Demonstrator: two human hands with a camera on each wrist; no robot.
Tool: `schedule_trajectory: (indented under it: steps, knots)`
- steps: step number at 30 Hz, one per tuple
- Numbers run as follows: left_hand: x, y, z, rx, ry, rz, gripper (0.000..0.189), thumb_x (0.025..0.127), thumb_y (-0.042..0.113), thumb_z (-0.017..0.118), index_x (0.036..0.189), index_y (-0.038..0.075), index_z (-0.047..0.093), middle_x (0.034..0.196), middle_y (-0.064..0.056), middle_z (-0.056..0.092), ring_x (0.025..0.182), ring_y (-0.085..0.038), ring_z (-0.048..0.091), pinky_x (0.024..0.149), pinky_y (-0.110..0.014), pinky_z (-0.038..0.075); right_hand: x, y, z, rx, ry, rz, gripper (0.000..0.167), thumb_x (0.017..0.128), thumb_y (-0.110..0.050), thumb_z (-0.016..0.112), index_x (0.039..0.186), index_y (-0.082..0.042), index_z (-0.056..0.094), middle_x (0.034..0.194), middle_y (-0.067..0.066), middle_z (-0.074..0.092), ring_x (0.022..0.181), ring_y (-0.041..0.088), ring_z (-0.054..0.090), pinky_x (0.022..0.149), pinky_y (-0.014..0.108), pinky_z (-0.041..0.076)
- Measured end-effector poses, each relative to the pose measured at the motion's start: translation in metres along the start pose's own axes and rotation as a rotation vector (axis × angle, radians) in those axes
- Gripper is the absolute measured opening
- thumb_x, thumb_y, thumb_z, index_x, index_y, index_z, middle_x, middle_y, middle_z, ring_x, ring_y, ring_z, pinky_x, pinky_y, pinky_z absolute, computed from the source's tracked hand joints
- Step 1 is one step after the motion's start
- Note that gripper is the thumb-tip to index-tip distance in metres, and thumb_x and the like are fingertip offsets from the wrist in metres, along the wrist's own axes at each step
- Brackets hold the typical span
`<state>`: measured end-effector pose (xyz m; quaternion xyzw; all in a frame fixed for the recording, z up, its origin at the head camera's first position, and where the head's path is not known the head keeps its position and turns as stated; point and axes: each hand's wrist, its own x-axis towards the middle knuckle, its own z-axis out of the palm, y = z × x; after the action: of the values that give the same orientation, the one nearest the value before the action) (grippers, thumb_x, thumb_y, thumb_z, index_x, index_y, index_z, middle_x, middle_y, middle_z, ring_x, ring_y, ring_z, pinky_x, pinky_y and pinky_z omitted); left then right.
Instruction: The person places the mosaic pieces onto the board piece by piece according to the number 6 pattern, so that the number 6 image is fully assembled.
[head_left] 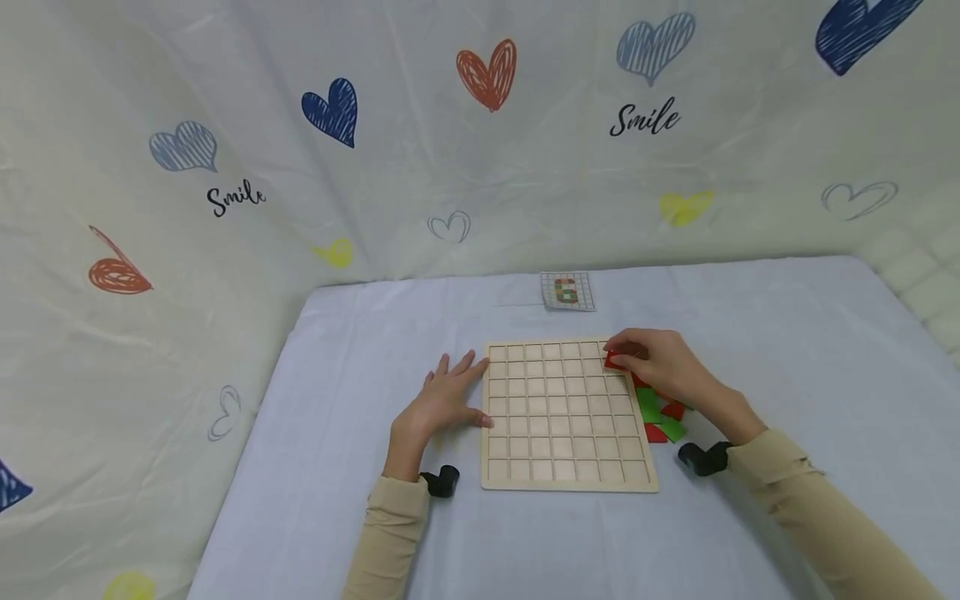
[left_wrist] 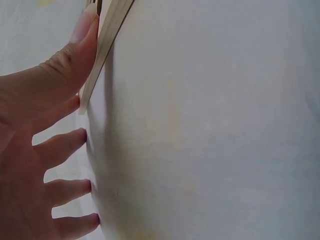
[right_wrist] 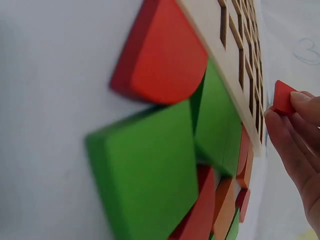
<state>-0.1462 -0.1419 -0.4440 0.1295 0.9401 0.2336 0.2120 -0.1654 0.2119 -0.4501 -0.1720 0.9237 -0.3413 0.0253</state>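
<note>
A pale wooden grid board point(head_left: 551, 417) with square recesses lies on the white-covered table. Between thumb and fingers, my right hand point(head_left: 663, 362) pinches a red block point(head_left: 615, 360) over the board's far right corner; the right wrist view shows this red block point(right_wrist: 283, 98) held by the fingertips. My left hand point(head_left: 444, 398) is spread at the board's left edge, its thumb touching the rim; in the left wrist view the thumb point(left_wrist: 80, 45) lies against the board's side point(left_wrist: 102, 55). Whether the red block touches the board is hard to tell.
Loose green blocks point(head_left: 648, 406), red blocks point(head_left: 655, 433) and orange ones lie piled along the board's right edge, some partly under my right hand. Behind the board lies a small printed card point(head_left: 567, 292) with a coloured grid pattern. A heart-printed cloth point(head_left: 420, 150) hangs behind the table.
</note>
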Motion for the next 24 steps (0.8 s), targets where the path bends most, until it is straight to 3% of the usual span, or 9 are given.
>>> schedule_trajectory:
  steps: [6, 13, 24]
  knots:
    - [0.000, -0.001, 0.001, -0.010, 0.005, 0.002, 0.101, 0.079, 0.036, 0.088, 0.163, 0.023, 0.034, 0.173, -0.005, 0.018, 0.159, -0.045, -0.001, 0.126, -0.064, 0.008, 0.010, -0.009, 0.006, 0.035, -0.050, -0.014, 0.019, 0.095, -0.003, 0.069, 0.113, -0.002, 0.074, 0.107, 0.012, 0.077, 0.095, 0.028, 0.073, 0.087, 0.049, 0.060]
    - [0.000, -0.002, 0.001, -0.005, 0.002, -0.001, 0.101, 0.079, 0.036, 0.089, 0.163, 0.022, 0.034, 0.172, -0.005, 0.018, 0.158, -0.045, 0.000, 0.126, -0.065, 0.009, 0.022, -0.018, 0.014, 0.072, -0.112, -0.050, 0.015, 0.095, -0.003, 0.071, 0.109, -0.003, 0.075, 0.100, 0.007, 0.077, 0.090, 0.021, 0.072, 0.083, 0.039, 0.060]
    - [0.000, -0.002, 0.001, -0.014, 0.001, 0.002, 0.100, 0.080, 0.036, 0.088, 0.163, 0.023, 0.034, 0.173, -0.004, 0.018, 0.159, -0.045, 0.000, 0.126, -0.064, 0.008, 0.035, -0.023, 0.028, 0.028, -0.100, -0.125, 0.011, 0.093, -0.003, 0.072, 0.102, -0.007, 0.079, 0.097, 0.005, 0.078, 0.089, 0.021, 0.070, 0.081, 0.037, 0.057]
